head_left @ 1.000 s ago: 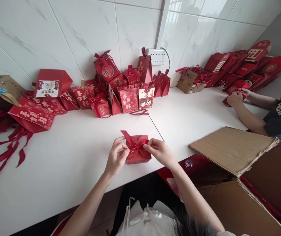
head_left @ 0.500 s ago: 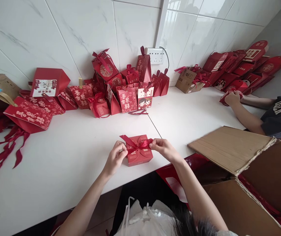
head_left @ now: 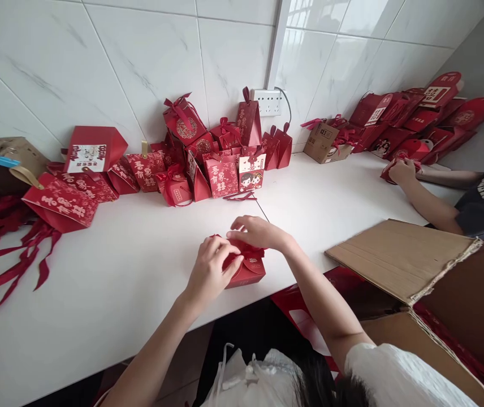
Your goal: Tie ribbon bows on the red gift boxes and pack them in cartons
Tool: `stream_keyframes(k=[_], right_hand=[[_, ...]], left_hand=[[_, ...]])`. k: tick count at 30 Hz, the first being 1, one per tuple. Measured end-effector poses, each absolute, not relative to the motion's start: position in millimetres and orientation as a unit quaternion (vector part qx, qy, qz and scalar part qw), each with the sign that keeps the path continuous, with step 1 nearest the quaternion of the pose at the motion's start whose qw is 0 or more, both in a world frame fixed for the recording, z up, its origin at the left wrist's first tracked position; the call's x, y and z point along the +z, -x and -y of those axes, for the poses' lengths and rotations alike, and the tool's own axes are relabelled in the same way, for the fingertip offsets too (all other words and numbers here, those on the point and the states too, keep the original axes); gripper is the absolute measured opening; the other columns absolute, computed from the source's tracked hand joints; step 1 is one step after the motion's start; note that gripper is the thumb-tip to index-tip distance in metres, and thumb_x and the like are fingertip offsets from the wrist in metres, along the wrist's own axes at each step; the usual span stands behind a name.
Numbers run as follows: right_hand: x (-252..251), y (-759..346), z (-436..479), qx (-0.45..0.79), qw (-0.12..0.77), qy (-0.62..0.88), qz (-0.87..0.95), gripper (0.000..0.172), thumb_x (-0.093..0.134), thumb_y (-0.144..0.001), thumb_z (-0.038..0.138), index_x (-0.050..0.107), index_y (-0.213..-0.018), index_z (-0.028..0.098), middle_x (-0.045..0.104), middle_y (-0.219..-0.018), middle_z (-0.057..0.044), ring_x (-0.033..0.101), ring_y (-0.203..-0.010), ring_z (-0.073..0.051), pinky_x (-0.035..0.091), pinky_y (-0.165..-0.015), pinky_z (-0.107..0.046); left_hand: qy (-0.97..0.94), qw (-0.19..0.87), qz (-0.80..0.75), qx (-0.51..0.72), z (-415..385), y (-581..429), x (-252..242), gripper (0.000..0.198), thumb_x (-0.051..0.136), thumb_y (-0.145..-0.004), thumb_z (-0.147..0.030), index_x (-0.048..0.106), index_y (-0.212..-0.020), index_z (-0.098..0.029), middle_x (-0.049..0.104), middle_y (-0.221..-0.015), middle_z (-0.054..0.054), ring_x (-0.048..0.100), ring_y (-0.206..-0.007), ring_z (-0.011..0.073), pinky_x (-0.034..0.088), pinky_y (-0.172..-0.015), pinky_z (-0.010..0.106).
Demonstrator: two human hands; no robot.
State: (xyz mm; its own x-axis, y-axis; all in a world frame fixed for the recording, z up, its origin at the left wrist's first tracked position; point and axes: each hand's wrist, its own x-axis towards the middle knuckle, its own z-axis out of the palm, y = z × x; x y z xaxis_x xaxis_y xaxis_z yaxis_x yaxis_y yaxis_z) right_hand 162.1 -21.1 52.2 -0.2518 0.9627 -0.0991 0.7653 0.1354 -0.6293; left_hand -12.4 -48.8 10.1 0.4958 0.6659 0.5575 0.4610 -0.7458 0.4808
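Note:
A small red gift box (head_left: pixel 248 278) with scalloped flaps lies on the white table in front of me. Dark red ribbon (head_left: pixel 255 252) crosses its top, partly hidden by my fingers. My left hand (head_left: pixel 213 264) covers the box's left side, its thumb and fingers closed on the ribbon near the middle. Over the far side of the box arches my right hand (head_left: pixel 255 230). Its fingers curve loosely apart towards the upper left, close to the ribbon, and no held thing shows in them.
Red gift boxes (head_left: pixel 224 174) cluster along the tiled wall, with loose ribbons (head_left: pixel 25 257) at left. An open cardboard carton (head_left: pixel 403 254) stands at right. Further right, another person's hand (head_left: pixel 403 171) holds something red beside piled red boxes (head_left: pixel 415 121).
My right hand has let go of the bow's right side and swung left over the box. My left hand has shifted right, onto the ribbon near the middle.

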Motion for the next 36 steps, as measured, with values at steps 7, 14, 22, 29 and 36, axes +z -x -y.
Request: stream_keyframes(k=[7,14,22,29,36], right_hand=[[18,-219,55,0.423,0.172,0.658,0.598,0.047,0.051,-0.082,0.060,0.062,-0.061,0.018,0.062,-0.064,-0.005,0.057,-0.066,-0.019,0.040,-0.061,-0.030],[2,-215,45,0.463,0.368,0.567,0.574,0.036,0.055,-0.081,0.050,0.062,-0.077,0.015,0.062,-0.075,-0.004,0.056,-0.075,-0.016,0.044,-0.072,-0.031],[-14,-207,10,0.564,0.347,0.486,0.570,0.038,0.058,-0.074,0.053,0.058,-0.071,0.015,0.059,-0.071,-0.003,0.056,-0.068,-0.014,0.047,-0.069,-0.031],[-1,-196,-13,0.458,0.363,0.553,0.593,0.031,0.057,-0.075,0.047,0.060,-0.072,0.016,0.058,-0.071,-0.001,0.050,-0.069,-0.014,0.038,-0.064,-0.027],[26,-150,-29,0.474,0.161,0.418,0.758,0.027,0.060,-0.073,0.040,0.061,-0.066,0.015,0.052,-0.058,0.004,0.044,-0.060,-0.011,0.033,-0.058,-0.025]], left_hand=[[-0.873,0.160,-0.326,0.325,43,10,8,0.011,0.052,-0.089,-0.023,0.061,-0.085,-0.020,0.058,-0.083,0.002,0.052,-0.083,0.0174,0.044,-0.082,0.035],[-0.880,0.231,-0.302,0.286,34,16,8,0.009,0.052,-0.088,-0.022,0.059,-0.082,-0.022,0.062,-0.082,0.001,0.052,-0.082,0.0174,0.041,-0.085,0.036],[-0.886,0.240,-0.295,0.266,32,17,12,0.008,0.053,-0.088,-0.021,0.060,-0.083,-0.021,0.063,-0.083,0.001,0.050,-0.083,0.0174,0.042,-0.085,0.035],[-0.897,0.208,-0.289,0.260,33,16,9,0.014,0.050,-0.090,-0.022,0.063,-0.090,-0.023,0.063,-0.086,0.002,0.052,-0.085,0.0180,0.041,-0.086,0.036],[-0.911,0.097,-0.298,0.267,40,13,11,0.019,0.048,-0.091,-0.023,0.065,-0.083,-0.023,0.070,-0.087,0.001,0.056,-0.085,0.0187,0.030,-0.081,0.038]])
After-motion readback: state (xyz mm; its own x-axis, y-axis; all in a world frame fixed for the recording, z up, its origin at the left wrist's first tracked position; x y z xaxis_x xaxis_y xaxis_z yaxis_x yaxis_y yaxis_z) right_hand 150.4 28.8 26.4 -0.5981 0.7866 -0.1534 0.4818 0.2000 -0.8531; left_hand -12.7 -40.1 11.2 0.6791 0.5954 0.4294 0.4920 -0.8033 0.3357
